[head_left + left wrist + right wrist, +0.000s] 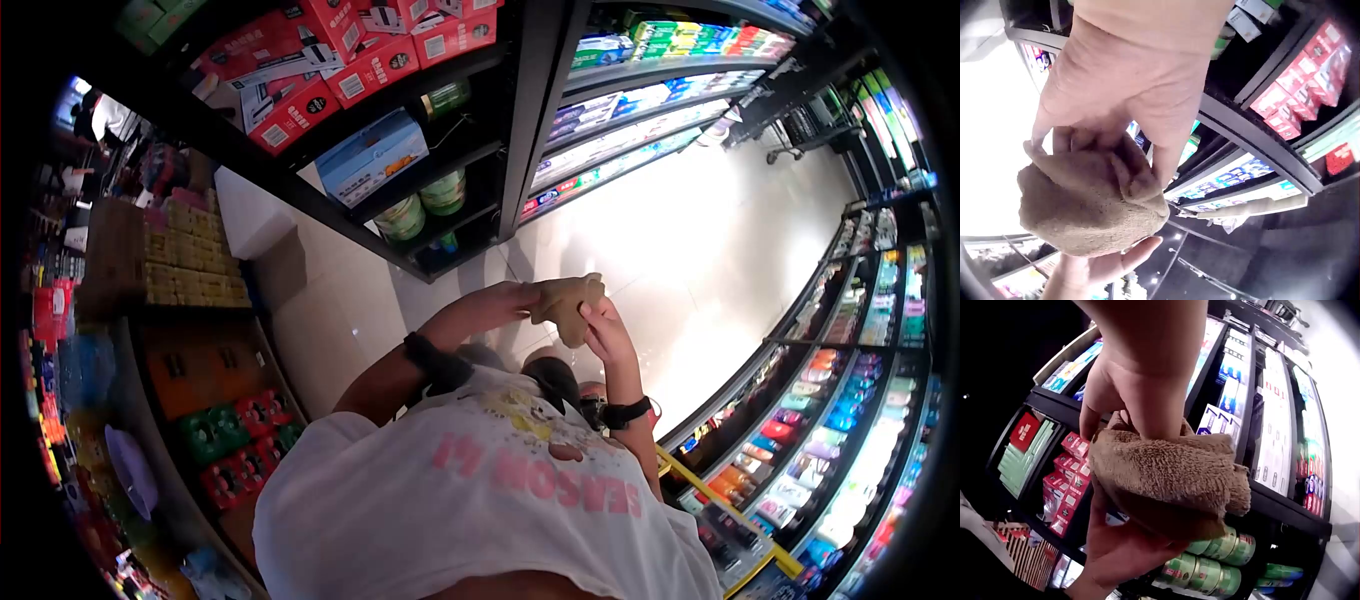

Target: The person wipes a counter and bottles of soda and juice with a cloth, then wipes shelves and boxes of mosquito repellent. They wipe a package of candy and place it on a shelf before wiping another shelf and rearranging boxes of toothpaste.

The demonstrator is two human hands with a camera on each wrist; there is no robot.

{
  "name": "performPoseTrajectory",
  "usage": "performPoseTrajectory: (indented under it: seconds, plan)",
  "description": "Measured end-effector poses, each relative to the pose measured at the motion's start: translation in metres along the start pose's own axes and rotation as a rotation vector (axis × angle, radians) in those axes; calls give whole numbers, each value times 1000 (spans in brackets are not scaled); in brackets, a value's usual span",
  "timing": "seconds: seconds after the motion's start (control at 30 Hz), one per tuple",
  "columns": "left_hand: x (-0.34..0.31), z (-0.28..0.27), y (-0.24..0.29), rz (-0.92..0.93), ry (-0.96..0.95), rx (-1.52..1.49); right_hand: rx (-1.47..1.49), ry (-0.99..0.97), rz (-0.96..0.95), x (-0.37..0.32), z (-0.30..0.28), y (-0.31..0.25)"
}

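A brown terry cloth (568,308), bunched and folded, is held between both hands in front of the white shirt. My left hand (512,302) grips its left end; in the left wrist view the thumb and fingers of that hand (1129,81) pinch the upper folds of the cloth (1091,215). On the other side, my right hand (608,335) pinches the right end. From the right wrist, the right hand (1138,394) presses its thumb into the top of the rolled cloth (1163,469), while the left hand (1125,553) lies beneath it. Some fingertips are hidden in the folds.
Dark shelving (530,110) stands ahead, with red boxes (375,75), a blue box (370,158) and green-labelled containers (443,190). Curved shelves of bottles (800,425) run along the right. A yellow-framed basket or cart (735,520) is at lower right. Pale tiled floor (660,225) lies beyond.
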State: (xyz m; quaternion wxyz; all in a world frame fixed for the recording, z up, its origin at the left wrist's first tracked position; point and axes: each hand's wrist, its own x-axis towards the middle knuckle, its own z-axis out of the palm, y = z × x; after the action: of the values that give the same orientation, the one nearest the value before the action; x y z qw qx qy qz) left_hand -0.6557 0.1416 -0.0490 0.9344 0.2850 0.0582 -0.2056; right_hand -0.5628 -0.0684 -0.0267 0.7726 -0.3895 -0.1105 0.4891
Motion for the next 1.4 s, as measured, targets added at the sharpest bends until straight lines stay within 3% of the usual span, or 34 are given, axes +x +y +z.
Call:
performPoseTrajectory:
  seconds: [0.03, 0.07, 0.1, 0.13, 0.2, 0.23, 0.3, 0.37, 0.43, 0.5, 0.57, 0.6, 0.63, 0.7, 0.8, 0.83, 0.9, 0.93, 1.03, 1.1, 1.13, 1.17, 1.23, 1.27, 1.3, 1.37, 1.4]
  plan:
    - [0, 5, 6, 34, 10, 179, 0, -13, 15, 6, -1, -5]
    - [5, 4, 5, 123, 140, 133, -15, 47, 43, 14, 0, -11]
    - [9, 1, 12, 141, 155, 135, -31, 104, 68, 24, 1, -17]
    - [13, -4, 18, 234, 306, 237, -32, 82, 78, 36, 1, -22]
    - [19, -8, 28, 392, 593, 445, -301, 132, 95, 56, -6, -34]
    - [27, -10, 31, 413, 615, 432, -313, 107, 112, 71, -20, -35]
    - [42, -12, 26, 605, 859, 490, -915, 242, 59, 96, -56, -28]
    - [55, -1, 24, 551, 1037, 535, -719, 341, -6, 111, -50, -35]
    - [69, 16, 28, 862, 916, 328, -651, 272, -90, 121, -44, -56]
    - [81, -10, 22, 793, 895, 424, -512, 157, -72, 139, -57, -65]
    - [95, -33, 3, 778, 906, 497, -992, -239, -145, 150, -71, -73]
    - [80, 25, 29, 606, 1103, 1321, -1030, -268, -142, 153, -69, -70]
    - [77, 21, 25, 604, 1129, 1311, -1028, -291, -131, 159, -70, -65]
    - [72, 11, 25, 517, 1255, 1460, -1361, -324, -381, 174, -67, -55]
    - [60, 3, 50, 404, 1455, 1450, -1416, -273, -432, 200, -29, -57]
    - [57, -2, 61, 408, 1460, 1446, -1477, -206, -443, 210, -15, -60]
    - [50, -18, 87, 608, 1697, 1731, -1442, -157, -568, 246, -7, -48]
    - [47, -30, 103, 604, 1686, 1729, -1405, -143, -641, 262, -4, -42]
    - [48, -66, 133, 509, 1567, 1526, -1291, 10, -620, 279, 29, -37]
    - [57, -95, 143, 724, 1572, 1434, -1272, 26, -560, 304, 8, 8]
    - [58, -104, 152, 893, 1535, 1718, -1255, 14, -496, 309, 12, 14]
    - [59, -111, 158, 908, 1507, 1721, -1262, 39, -506, 310, 11, 16]
    - [53, -98, 173, 583, 1296, 1118, -1604, -221, -669, 288, 41, 1]
    - [61, -148, 163, 701, 1357, 1614, -1515, -263, -592, 291, 44, 0]
    - [59, -138, 163, 710, 1350, 1613, -1521, -257, -596, 296, 42, 4]
    - [48, -92, 167, 798, 1427, 1653, -1778, -330, -873, 316, 32, 21]
    - [44, -77, 177, 616, 1338, 1849, -1719, -266, -913, 321, 32, 27]
